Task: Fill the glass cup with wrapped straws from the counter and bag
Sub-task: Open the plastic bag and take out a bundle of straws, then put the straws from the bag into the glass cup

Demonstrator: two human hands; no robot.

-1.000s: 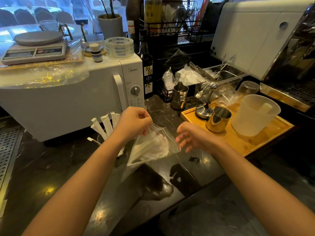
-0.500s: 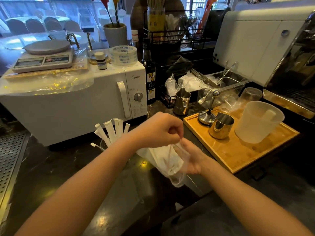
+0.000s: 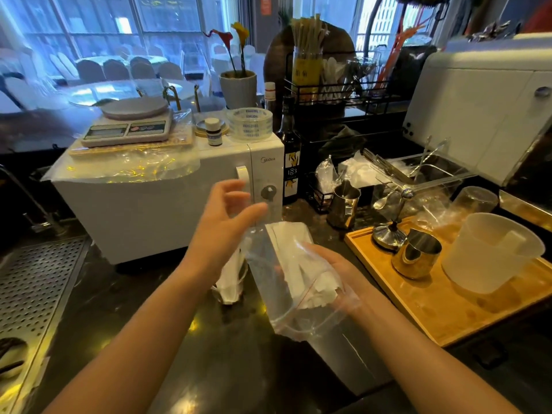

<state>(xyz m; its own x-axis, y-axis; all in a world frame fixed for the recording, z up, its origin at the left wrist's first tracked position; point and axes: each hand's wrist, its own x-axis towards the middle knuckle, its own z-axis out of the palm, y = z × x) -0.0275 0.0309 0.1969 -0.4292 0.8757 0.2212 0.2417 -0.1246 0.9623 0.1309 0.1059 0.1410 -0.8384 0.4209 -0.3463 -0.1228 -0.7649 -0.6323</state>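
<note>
Cradling one clear bag [image 3: 294,282] of wrapped straws [image 3: 301,264], right hand [image 3: 334,270] beneath; left hand [image 3: 222,225] open, empty.

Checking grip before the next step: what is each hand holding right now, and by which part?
The right hand cradles the clear bag of wrapped straws from beneath, near its open end. The left hand is open and holds nothing.

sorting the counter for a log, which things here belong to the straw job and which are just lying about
Job:
bag of straws, held in right hand
cup with straws
left hand, open

Lying about:
microwave
scale
tray
steel jug
plastic jug
bottle
</note>
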